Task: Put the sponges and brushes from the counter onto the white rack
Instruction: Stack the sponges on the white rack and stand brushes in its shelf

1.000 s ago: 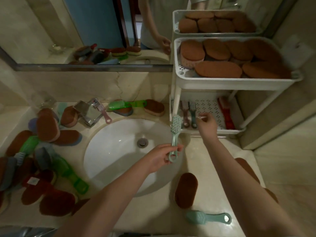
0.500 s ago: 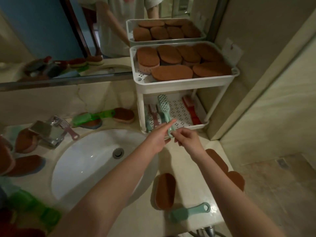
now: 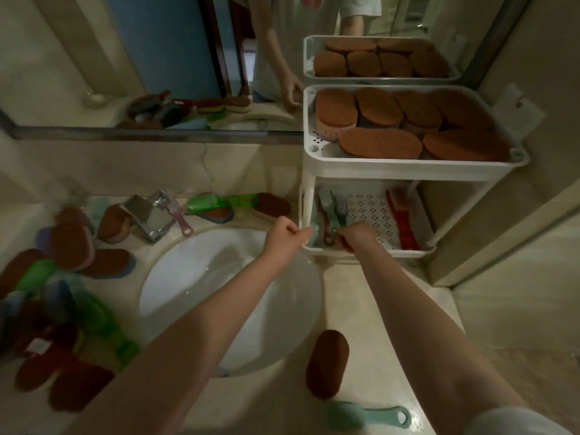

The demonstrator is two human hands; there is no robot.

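Observation:
The white rack (image 3: pixel 408 172) stands at the right of the counter. Its upper shelf is full of brown sponges (image 3: pixel 379 142). On the lower shelf (image 3: pixel 370 208), teal and pink brushes (image 3: pixel 326 208) lie at the left and a red brush (image 3: pixel 401 221) at the right. My right hand (image 3: pixel 357 235) reaches into the lower shelf and pinches the handle of a teal brush (image 3: pixel 341 206) lying among the others. My left hand (image 3: pixel 284 235) hovers beside the rack's front left post with its fingers curled, and I see nothing in it.
A brown sponge (image 3: pixel 328 362) and a teal brush (image 3: pixel 367 417) lie on the counter in front. Behind the white sink (image 3: pixel 188 287) are a green brush (image 3: pixel 222 202), a pink brush (image 3: pixel 179 215), a sponge (image 3: pixel 271 205) and a metal faucet (image 3: pixel 149 215). Several sponges and brushes (image 3: pixel 62 277) are piled at the left.
My left hand passed the teal brush to my right hand. The right hand carried it into the rack's lower shelf, and the left hand has drawn back with its fingers curled.

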